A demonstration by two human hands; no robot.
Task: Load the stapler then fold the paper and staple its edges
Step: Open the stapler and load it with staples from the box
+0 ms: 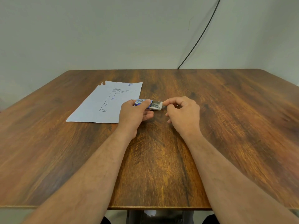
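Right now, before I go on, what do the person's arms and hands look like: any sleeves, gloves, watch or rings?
Both forearms are bare from the bottom edge of the picture to the wrists, with no sleeves showing. The left hand and the right hand wear no gloves. No watch, band or ring shows on either. Fine hair covers the forearms. Nothing is marked or taped on them.

Setting: plain indoor room, office or study type; exact kind cannot be told. Evidence: wood-grain laminate table filling the lower and middle frame; bare pale greenish wall across the top; black cable running down the wall at upper right; sheet of paper with an ink figure sketch, left of centre.
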